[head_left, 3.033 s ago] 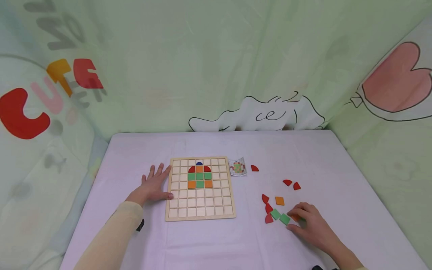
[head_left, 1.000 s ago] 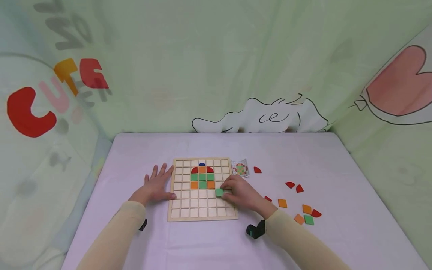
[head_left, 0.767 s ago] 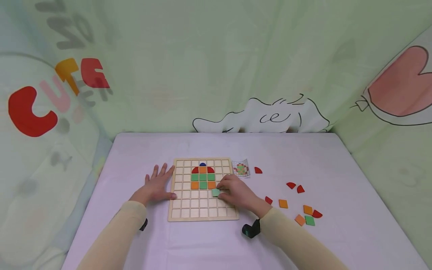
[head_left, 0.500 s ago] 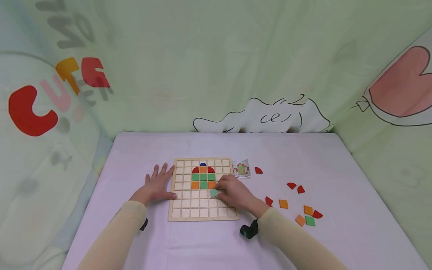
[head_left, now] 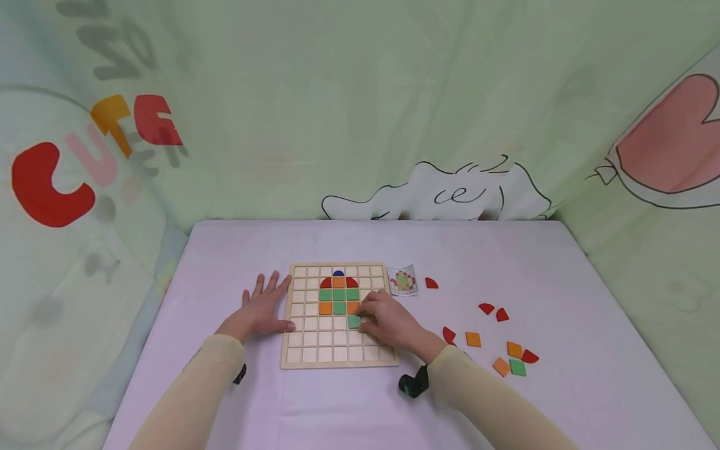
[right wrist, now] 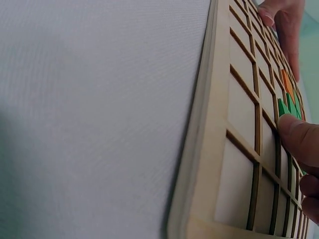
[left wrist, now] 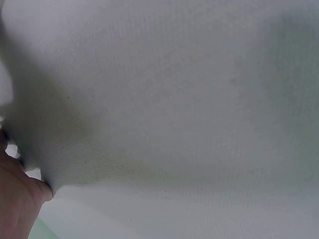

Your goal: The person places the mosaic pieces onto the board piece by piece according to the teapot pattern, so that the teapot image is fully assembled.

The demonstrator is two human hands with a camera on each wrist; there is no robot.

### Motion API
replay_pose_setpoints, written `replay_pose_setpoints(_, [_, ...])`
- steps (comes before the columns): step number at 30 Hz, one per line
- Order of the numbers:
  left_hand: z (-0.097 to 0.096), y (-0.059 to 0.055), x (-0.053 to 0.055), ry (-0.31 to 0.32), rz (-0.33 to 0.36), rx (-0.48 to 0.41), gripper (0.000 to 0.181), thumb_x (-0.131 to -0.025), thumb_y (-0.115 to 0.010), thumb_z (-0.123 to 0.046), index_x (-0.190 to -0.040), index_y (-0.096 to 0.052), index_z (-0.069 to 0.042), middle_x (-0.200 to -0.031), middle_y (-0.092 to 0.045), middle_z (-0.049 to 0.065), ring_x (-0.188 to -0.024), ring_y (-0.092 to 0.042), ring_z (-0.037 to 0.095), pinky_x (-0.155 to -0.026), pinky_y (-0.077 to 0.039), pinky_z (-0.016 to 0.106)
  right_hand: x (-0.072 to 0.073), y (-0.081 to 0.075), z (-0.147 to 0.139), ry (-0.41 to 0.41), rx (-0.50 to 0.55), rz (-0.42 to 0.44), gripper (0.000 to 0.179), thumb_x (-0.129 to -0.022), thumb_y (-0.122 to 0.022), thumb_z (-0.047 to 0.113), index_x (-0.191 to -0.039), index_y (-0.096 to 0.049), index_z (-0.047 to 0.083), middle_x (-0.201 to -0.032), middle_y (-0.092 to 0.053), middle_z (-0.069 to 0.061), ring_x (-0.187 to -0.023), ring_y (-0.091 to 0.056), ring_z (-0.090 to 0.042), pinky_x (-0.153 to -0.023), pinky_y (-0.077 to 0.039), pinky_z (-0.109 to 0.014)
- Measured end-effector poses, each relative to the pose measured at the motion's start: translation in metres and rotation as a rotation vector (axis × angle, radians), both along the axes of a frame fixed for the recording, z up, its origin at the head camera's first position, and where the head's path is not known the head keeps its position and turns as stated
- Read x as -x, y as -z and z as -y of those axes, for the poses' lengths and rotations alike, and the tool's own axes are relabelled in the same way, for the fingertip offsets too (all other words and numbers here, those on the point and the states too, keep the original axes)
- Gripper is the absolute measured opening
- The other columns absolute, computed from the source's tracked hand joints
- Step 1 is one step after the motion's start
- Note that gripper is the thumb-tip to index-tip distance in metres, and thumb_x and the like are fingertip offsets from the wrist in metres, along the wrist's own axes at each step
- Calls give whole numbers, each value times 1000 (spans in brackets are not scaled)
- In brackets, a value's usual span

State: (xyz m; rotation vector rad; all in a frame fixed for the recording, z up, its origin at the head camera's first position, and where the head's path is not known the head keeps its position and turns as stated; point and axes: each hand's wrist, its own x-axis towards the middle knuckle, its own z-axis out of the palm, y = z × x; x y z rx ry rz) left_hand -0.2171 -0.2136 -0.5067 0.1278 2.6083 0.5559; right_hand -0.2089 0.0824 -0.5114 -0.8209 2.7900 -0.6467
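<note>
On the wooden grid board (head_left: 340, 366) a pattern of coloured tiles fills cells in the upper middle: a blue half-round piece (head_left: 339, 273), red quarter-rounds, orange squares and green squares. My right hand (head_left: 388, 319) pinches a green square tile (head_left: 354, 322) at a cell just below the right orange tile (head_left: 352, 307). In the right wrist view the thumb (right wrist: 299, 137) presses at the edge of this tile, which looks slightly tilted. My left hand (head_left: 260, 311) lies with fingers spread along the board's left edge, its thumb on the frame.
A small printed pattern card (head_left: 402, 280) lies against the board's right edge. Loose tiles are scattered to the right, among them a red quarter-round (head_left: 431, 283), an orange square (head_left: 473, 339) and a green square (head_left: 517, 367). The right forearm hides some of them.
My right hand has come from the loose tiles to the board with a green tile, then slid it left to a cell below the right orange tile. The left hand stays put.
</note>
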Motion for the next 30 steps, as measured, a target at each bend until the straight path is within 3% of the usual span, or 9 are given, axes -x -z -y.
replay_pose_setpoints(18, [0, -2, 1, 8, -9, -11, 114, -81, -86, -39, -165, -14, -11, -172, 0, 23, -156, 9, 50, -120, 0, 74, -3, 0, 2, -19, -7, -83, 18, -87, -82, 19, -103, -81, 9, -101, -70, -1, -97, -57, -17, -84, -56, -29])
replay_pose_setpoints(30, [0, -2, 0, 9, -6, -13, 113, -81, -86, -38, -165, -14, -11, -172, 0, 23, -156, 9, 50, -120, 0, 75, -5, 0, -2, -16, 9, -84, 19, -88, -81, 20, -105, -81, 10, -101, -71, -1, -96, -56, -16, -82, -55, -28])
